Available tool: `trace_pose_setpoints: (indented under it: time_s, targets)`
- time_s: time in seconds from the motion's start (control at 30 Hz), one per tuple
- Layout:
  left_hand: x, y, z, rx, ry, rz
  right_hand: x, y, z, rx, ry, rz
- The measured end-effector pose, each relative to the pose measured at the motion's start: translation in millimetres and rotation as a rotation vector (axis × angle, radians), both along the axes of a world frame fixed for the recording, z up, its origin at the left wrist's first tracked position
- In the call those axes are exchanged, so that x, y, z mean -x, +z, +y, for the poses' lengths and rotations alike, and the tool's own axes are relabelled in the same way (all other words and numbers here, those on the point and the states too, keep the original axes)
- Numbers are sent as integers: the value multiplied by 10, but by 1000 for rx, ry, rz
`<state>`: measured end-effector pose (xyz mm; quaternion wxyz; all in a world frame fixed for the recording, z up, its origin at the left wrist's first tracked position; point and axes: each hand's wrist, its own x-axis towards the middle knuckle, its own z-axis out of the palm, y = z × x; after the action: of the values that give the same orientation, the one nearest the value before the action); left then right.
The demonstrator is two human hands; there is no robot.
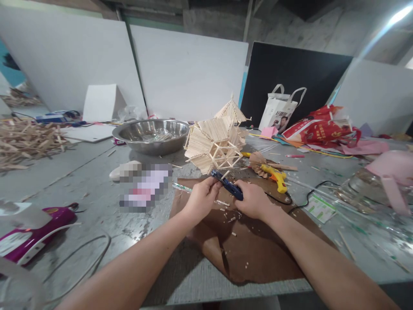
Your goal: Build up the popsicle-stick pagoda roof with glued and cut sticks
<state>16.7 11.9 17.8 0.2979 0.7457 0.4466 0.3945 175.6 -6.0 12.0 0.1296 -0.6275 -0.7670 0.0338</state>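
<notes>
My right hand [254, 199] is wrapped round a pair of dark blue pliers [231, 188], whose head points up and left. Fingers pinched, my left hand [204, 196] is at the head of the pliers, on a short thin wooden stick [226, 175] that pokes out there. Its other end is hidden by the fingers. Just beyond both hands stands a model building [209, 144] made of thin wooden sticks, with an open lattice frame facing me and a pointed roof behind. Small cut stick pieces [234, 234] are scattered over the brown paper [258, 258] below.
A yellow glue gun [276, 177] with a black cord lies right of the model. A steel basin [151, 148] stands back left, near a stick pile [29, 144]. A purple power strip [48, 228] is at left, a pink-lidded jug [364, 185] at right.
</notes>
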Motion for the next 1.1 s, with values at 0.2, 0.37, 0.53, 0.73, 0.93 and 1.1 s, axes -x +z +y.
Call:
trace_pose_setpoints:
  time_s: [0.2,0.37,0.53,0.73,0.93,1.1]
  targets:
    - [22,23,0,26,-26,30,-20,4,-8,-8,23,71]
    - [53,-7,57,156,-187,-78,-42,17,-10,-1,68,128]
    - [62,-7,86,217,-272,-129,-56,13,-9,-18,101,130]
    - [121,-32,137,-64,-141,62,-49,26,-22,-9,110,104]
    - [159,-44,165,-99,-171,70,-72,15,-11,-14,155,111]
    - [164,-14,157,191,-325,-29,-70,9,-6,-18,170,124]
